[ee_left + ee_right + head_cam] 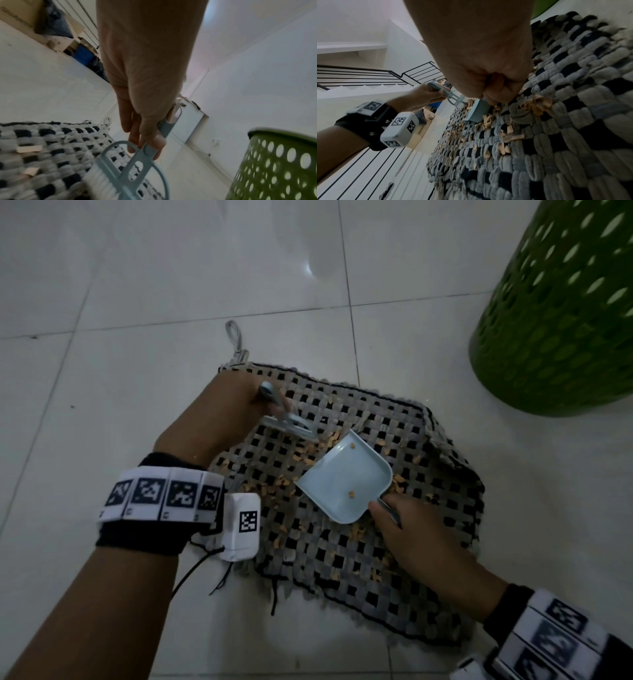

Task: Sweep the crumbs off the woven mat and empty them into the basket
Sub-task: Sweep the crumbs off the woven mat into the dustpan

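A grey and black woven mat [346,570] lies on the tiled floor, strewn with tan crumbs [284,482]. My left hand [219,412] grips the handle of a small pale blue brush [291,424], whose bristles touch the mat near its far left corner. In the left wrist view the brush [130,169] hangs below my fingers [135,129]. My right hand [414,529] holds the handle of a pale blue dustpan [344,477] that lies on the mat's middle with two crumbs in it. The right wrist view shows only the dustpan's edge [477,112] past my curled right hand [489,75].
A green perforated basket [561,313] stands on the floor at the far right, beyond the mat; the left wrist view also catches the basket [278,166]. White floor tiles [171,268] surround the mat. A cardboard box [421,129] and stair railing [368,75] appear in the right wrist view.
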Demonstrator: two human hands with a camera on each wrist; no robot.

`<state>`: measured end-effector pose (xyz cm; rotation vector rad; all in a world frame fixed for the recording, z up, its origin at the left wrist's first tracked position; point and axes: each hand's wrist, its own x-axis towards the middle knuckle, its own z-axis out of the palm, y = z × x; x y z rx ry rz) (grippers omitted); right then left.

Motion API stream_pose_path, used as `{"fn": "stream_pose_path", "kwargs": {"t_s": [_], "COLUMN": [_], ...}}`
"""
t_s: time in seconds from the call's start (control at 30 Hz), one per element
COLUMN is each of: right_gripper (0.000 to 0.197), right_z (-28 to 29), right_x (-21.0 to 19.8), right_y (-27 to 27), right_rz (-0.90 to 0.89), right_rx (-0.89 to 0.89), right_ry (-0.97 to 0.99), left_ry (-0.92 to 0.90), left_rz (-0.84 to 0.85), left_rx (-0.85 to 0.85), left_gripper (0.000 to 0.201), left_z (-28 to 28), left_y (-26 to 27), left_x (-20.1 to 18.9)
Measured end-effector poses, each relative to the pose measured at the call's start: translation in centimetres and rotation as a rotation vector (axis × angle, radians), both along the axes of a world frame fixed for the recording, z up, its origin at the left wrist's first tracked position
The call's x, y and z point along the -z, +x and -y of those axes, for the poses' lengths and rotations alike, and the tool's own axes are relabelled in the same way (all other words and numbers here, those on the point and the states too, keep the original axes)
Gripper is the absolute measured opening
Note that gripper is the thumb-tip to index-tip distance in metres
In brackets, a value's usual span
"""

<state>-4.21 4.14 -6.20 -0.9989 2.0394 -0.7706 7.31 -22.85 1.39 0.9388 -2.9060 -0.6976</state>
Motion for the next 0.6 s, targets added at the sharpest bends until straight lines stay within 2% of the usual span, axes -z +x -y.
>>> {"fn": "stream_pose_path", "kwargs": {"t_s": [0.13,0.2,0.33,0.47,0.53,0.6], "right_gripper": [0.038,0.039,0.039,0.039,0.039,0.039], "right_z": [-0.1,-0.1,-0.1,-0.1,0.0,0.1], "right_x": [0.1,0.2,0.2,0.2,0.2,0.2], "right_y": [-0.2,-0.3,-0.3,-0.4,-0.4,-0.5], "right_rz": [-0.004,-0.014,-0.021,-0.021,-0.03,-0.033], "right_rx": [0.008,0.01,0.008,0.004,-0.003,-0.015], "right_ry": [-0.005,-0.001,0.0,0.001,0.012,0.03], "left_ry": [-0.112,-0.139,-0.14,-0.138,-0.146,-0.166], "left_rz": [-0.238,-0.273,-0.095,0.061,0.075,0.0], "left_rx": [-0.018,0.008,0.072,0.039,0.028,0.026], "left_gripper": [0.016,0.018,0.024,0.018,0.015,0.015], "left_z": [0.3,0.3,0.0,1.1,1.3,1.0], "left_y": [-1.7,-3.4,-5.3,-3.8,-3.2,-3.4], "left_x": [-0.2,0.5,1.5,1.0,0.5,0.3]}}
